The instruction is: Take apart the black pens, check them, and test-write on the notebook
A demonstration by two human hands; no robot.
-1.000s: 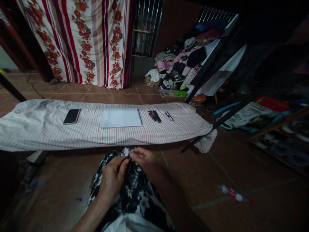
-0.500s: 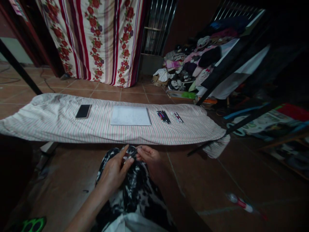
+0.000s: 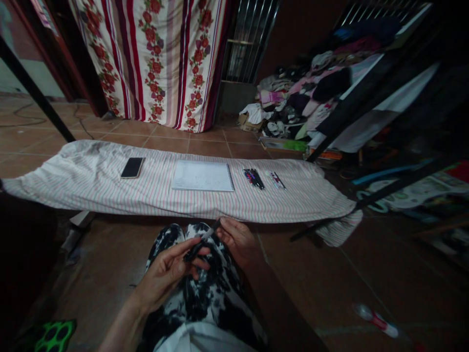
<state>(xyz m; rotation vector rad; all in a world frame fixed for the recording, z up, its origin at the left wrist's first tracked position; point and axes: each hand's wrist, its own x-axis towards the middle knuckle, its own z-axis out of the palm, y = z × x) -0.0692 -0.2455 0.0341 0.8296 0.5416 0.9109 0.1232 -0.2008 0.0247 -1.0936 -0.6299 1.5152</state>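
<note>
Above my lap, both hands are on a slim pen [image 3: 208, 234], dark at its ends with a pale, translucent stretch between them. My left hand [image 3: 176, 264] grips its lower dark end, with the other fingers loosely spread below. At the upper end, the thumb and fingertips of my right hand [image 3: 237, 239] pinch the tip. The pen slants up to the right, just short of the cloth's front edge. A spiral notebook [image 3: 202, 176] lies open on the striped cloth [image 3: 157, 198]. Right of it are a cluster of pens [image 3: 253, 179] and a smaller group of pens [image 3: 277, 180].
A phone [image 3: 132, 167] lies left of the notebook. Dark metal bars [image 3: 330, 208] stand by the cloth's ends. On the tiled floor are a bottle [image 3: 377, 320] at the right and a green-and-black object [image 3: 54, 336] at lower left. Clothes [image 3: 293, 98] are heaped behind.
My hands have drawn slightly apart, and the pen between them now shows plainly, slanting upward. My left hand has turned, with its fingers more spread. The view has shifted a little left.
</note>
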